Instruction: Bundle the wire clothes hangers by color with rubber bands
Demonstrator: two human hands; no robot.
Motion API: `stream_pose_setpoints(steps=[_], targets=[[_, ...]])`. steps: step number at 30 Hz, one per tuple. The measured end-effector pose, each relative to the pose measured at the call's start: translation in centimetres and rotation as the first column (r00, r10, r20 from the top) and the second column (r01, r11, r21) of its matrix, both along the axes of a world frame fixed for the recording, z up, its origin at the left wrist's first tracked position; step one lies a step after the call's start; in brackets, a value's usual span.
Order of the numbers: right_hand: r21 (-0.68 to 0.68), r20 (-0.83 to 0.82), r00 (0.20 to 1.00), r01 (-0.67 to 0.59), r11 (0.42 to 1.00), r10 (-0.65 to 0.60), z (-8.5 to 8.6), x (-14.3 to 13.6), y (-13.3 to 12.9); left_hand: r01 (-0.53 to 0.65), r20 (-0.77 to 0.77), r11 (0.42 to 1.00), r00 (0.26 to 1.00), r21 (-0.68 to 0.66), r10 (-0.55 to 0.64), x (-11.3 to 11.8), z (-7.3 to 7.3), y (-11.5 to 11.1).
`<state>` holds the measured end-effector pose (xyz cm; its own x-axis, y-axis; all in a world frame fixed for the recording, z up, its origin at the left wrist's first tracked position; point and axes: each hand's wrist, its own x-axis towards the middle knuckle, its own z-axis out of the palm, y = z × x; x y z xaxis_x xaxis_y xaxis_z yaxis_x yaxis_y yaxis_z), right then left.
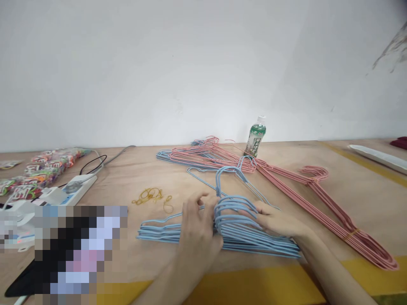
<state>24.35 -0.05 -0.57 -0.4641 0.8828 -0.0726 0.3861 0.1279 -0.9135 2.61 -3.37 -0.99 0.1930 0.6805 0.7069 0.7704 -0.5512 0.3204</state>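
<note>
A stack of blue wire hangers [254,243] lies in front of me at the table's near edge, its hooks bunched together and curving up. My left hand [200,226] is closed around the stack just left of the hooks. From the other side my right hand [278,219] grips it, its fingertips partly hidden behind the hooks. A few looser blue hangers [244,180] lie just beyond the stack. To the right is a long bundle of pink hangers [305,203], tied with yellow bands.
More pink and blue hangers [206,154] lie at the back beside a green-labelled bottle [255,137]. Yellow rubber bands [152,195] are scattered left of the stack. Farther left are a power strip [74,186], a blurred-out device [79,250] and colourful small packets [47,169].
</note>
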Motion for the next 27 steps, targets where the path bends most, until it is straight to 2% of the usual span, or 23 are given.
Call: stream_pose_setpoints(steps=[3,6,9,11,12,14,15,16,17,18,19,20,22,24,27], targets=[[-0.272,-0.136,0.990,-0.079,0.959,0.043,-0.5,0.3,-0.1,-0.010,-0.009,0.994,1.000,-0.106,0.009,-0.1,0.4,0.2],[-0.354,-0.156,0.985,-0.123,0.927,0.071,-0.6,0.8,-0.1,-0.027,-0.050,0.944,0.999,-0.329,0.011,-0.1,0.6,0.3],[-0.262,-0.034,0.983,-0.185,0.947,0.182,0.3,1.4,-0.2,-0.132,-0.201,0.874,0.979,-0.467,0.040,0.0,1.0,0.1],[-0.099,0.042,0.968,-0.242,0.965,0.247,0.9,1.7,-0.1,-0.182,-0.285,0.861,0.957,-0.475,0.045,0.1,1.3,0.0],[-0.010,0.066,0.968,-0.240,0.971,0.240,1.1,1.9,0.1,-0.193,-0.313,0.860,0.949,-0.473,0.042,0.1,1.5,0.0],[0.152,0.100,0.990,-0.113,0.982,0.098,0.9,2.2,0.8,-0.199,-0.345,0.857,0.938,-0.475,0.027,0.1,1.6,0.0],[0.229,0.132,0.991,0.006,0.973,-0.038,0.4,2.4,1.2,-0.201,-0.356,0.853,0.934,-0.481,0.019,0.1,1.6,0.0],[0.315,0.175,0.964,0.137,0.939,-0.200,-0.2,2.6,1.7,-0.205,-0.366,0.848,0.930,-0.488,0.014,0.0,1.6,0.0],[0.409,0.227,0.907,0.242,0.880,-0.356,-1.0,2.8,2.3,-0.212,-0.379,0.844,0.925,-0.493,0.011,0.0,1.5,0.0],[0.498,0.287,0.829,0.299,0.814,-0.480,-1.9,3.0,2.8,-0.220,-0.393,0.839,0.920,-0.497,0.008,-0.1,1.5,0.0],[0.556,0.350,0.756,0.308,0.772,-0.553,-2.8,3.2,3.3,-0.227,-0.407,0.834,0.913,-0.502,0.004,-0.1,1.4,0.0],[0.576,0.412,0.703,0.293,0.763,-0.581,-3.5,3.3,3.8,-0.231,-0.421,0.830,0.907,-0.508,-0.005,-0.1,1.4,0.0],[0.556,0.503,0.647,0.266,0.788,-0.573,-4.7,3.6,4.4,-0.229,-0.435,0.822,0.900,-0.522,-0.025,-0.1,1.4,0.0],[0.529,0.533,0.633,0.268,0.805,-0.562,-5.4,3.7,4.7,-0.216,-0.431,0.818,0.901,-0.534,-0.043,-0.1,1.4,0.0],[0.528,0.507,0.651,0.284,0.800,-0.565,-5.5,3.7,4.9,-0.203,-0.419,0.819,0.906,-0.537,-0.050,-0.2,1.3,-0.1]])
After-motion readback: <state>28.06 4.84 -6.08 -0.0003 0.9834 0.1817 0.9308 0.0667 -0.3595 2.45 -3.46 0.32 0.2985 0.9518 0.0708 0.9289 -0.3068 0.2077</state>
